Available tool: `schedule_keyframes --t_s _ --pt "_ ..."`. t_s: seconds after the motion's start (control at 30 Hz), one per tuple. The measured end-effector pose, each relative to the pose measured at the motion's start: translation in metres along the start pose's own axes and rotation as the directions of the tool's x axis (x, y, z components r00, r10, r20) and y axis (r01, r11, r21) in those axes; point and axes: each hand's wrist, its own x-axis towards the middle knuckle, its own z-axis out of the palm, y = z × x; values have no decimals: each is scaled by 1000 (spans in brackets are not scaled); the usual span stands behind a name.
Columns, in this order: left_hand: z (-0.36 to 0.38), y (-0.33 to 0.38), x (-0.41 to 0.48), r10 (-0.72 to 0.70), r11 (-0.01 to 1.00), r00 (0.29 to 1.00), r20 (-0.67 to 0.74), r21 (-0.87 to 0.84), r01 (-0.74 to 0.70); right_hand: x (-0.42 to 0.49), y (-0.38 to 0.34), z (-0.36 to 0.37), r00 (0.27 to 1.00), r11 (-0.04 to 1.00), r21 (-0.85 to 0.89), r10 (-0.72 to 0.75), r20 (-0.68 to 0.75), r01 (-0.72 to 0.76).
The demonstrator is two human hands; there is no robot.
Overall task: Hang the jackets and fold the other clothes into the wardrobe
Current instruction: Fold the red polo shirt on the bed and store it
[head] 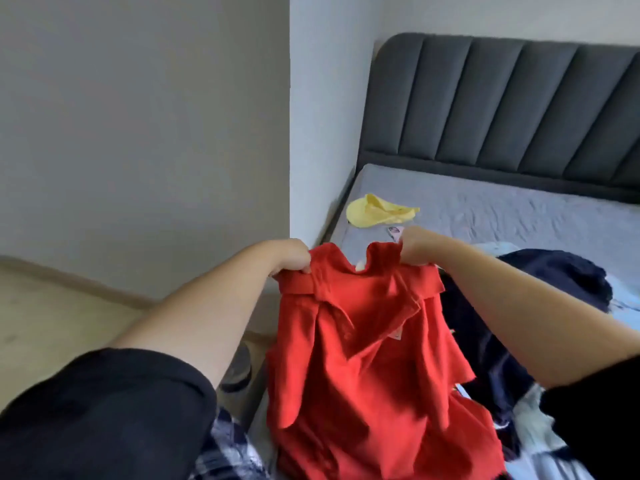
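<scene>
The person stands at the side of the bed (502, 209) with both arms stretched out, holding a red garment (367, 358) up by its top edge. The left hand (289, 256) has its fingers curled over the cloth at the left corner, and the right hand (415, 245) pinches a bunched piece at the right corner. Between the 2 hands the top edge dips, and the rest of the garment hangs down in loose folds, its lower part draping onto the near edge of the mattress.

Just to the right of it, a dark navy garment (554, 275) lies heaped on the bed, with pale blue cloth (623, 306) showing beside it. Farther up the mattress, near the wall, a yellow garment (377, 211) lies crumpled on its own, well apart from the heap. A grey padded headboard (502, 105) stands behind. Black sleeves (104, 410) cover both upper arms.
</scene>
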Motion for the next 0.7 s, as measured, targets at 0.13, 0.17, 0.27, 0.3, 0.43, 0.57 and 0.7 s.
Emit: schedule_keyframes --t_s 0.13,0.17,0.27,0.3,0.43,0.57,0.7 --pt "26 -16 53 56 973 966 -253 -205 -110 47 1 44 918 936 339 217 -331 -99" --pt "24 -12 65 59 922 945 -322 -345 -175 57 0 43 860 909 412 262 -439 -67" --pt "20 -6 91 119 799 918 -378 -512 -315 81 -8 48 751 908 416 240 -615 50" --pt "24 -12 97 149 842 905 -398 -429 -327 86 -14 59 757 924 377 204 -621 61" --pt "76 -67 115 114 984 918 -380 -85 -157 80 -53 150 882 934 353 122 -456 53" --pt "133 -129 116 -69 995 990 -126 -77 60 56 -76 253 988 930 366 80 -128 -28" --pt "162 -161 112 -2 992 986 -168 125 23 52 -77 301 996 914 396 84 39 -93"
